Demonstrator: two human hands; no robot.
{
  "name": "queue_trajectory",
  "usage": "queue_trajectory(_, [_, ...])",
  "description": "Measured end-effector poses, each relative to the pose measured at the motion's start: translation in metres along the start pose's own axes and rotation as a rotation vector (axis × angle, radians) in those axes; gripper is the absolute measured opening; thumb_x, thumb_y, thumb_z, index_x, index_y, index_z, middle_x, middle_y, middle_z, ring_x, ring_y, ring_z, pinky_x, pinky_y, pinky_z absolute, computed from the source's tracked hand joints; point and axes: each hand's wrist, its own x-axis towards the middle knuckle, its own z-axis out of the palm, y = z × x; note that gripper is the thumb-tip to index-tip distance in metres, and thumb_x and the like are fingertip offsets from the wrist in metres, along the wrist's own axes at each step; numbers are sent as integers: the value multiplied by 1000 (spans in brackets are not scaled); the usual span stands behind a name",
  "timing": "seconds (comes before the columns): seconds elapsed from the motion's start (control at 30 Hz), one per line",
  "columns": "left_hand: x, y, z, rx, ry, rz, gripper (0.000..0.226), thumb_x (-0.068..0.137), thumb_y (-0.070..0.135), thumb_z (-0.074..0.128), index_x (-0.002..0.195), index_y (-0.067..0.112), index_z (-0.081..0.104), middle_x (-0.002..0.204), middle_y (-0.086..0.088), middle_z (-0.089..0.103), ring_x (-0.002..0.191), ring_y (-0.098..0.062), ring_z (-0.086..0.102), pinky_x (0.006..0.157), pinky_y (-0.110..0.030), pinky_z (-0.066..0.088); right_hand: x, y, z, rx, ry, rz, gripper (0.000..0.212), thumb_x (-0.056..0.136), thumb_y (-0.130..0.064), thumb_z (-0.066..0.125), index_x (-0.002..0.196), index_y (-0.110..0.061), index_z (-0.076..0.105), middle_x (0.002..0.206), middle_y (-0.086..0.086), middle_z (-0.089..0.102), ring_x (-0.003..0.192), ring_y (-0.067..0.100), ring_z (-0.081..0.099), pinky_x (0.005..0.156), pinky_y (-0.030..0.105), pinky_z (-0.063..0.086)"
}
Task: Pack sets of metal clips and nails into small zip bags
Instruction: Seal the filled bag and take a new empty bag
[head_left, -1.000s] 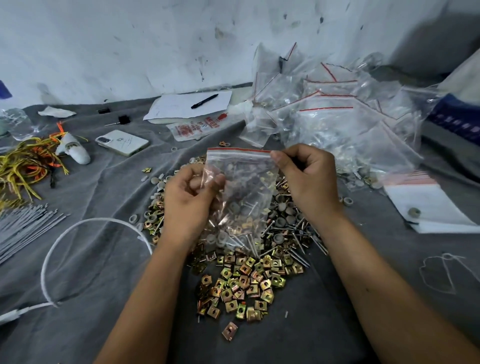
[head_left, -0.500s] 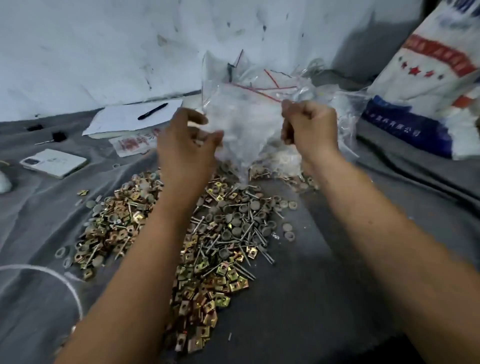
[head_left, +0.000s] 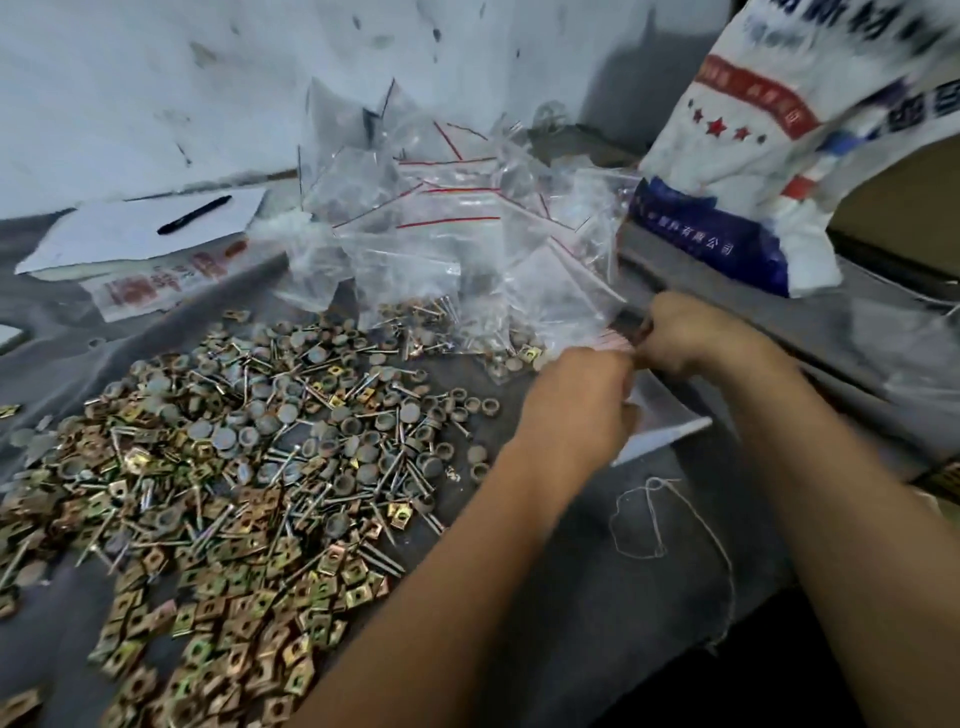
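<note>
Gripping at the right of the grey cloth, both hands met over a stack of empty zip bags. The left hand was curled, fingers closed on the stack's near edge, though motion blur hid the exact pinch. The right hand was likewise curled, fingers pinching the red-striped top edge of the stack. The two hands were touching or just beside each other.

Loose stock lay spread to the left: brass-coloured square metal clips nearest the camera, nails mixed through them, and grey round caps farther back. A heap of filled zip bags with red seal lines sat behind the loose stock, against the wall. A printed woven sack stood at the far right. Papers with a black pen on top lay at the far left. A loose thread lay on the cloth between the forearms.
</note>
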Motion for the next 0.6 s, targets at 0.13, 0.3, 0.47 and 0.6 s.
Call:
queue_trajectory(0.13, [-10, -14, -14, 45, 20, -75, 7, 90, 11, 67, 96, 9, 68, 102, -16, 70, 100, -35, 65, 81, -39, 48, -4, 0, 1, 152, 19, -41, 15, 79, -18, 87, 75, -13, 73, 72, 3, 71, 70, 21, 68, 64, 31, 52])
queue_trajectory(0.3, [-28, -51, -46, 334, 233, -351, 22, 95, 4, 54, 114, 7, 64, 119, -18, 62, 117, -38, 56, 79, -40, 43, -14, -15, 12, 224, -26, -110, 31, 75, -40, 89, 89, -17, 76, 91, 3, 75, 84, 22, 70, 82, 40, 59])
queue_trajectory(0.47, [-32, -59, -60, 310, 271, -436, 31, 90, 0, 53, 119, 7, 59, 123, -20, 55, 121, -41, 47, 89, -45, 45, -22, -42, 23, 141, -37, -164, 41, 67, -45, 94, 66, -20, 61, 66, -7, 61, 64, 13, 57, 53, 28, 35])
queue_trajectory(0.6, [-27, -58, -56, 136, 335, -340, 22, 94, 13, 59, 116, 7, 61, 115, -16, 60, 109, -36, 56, 88, -43, 46, -28, -47, 30, 329, -7, -212, 24, 75, -14, 90, 81, -10, 68, 79, 6, 73, 79, 25, 72, 74, 39, 59])
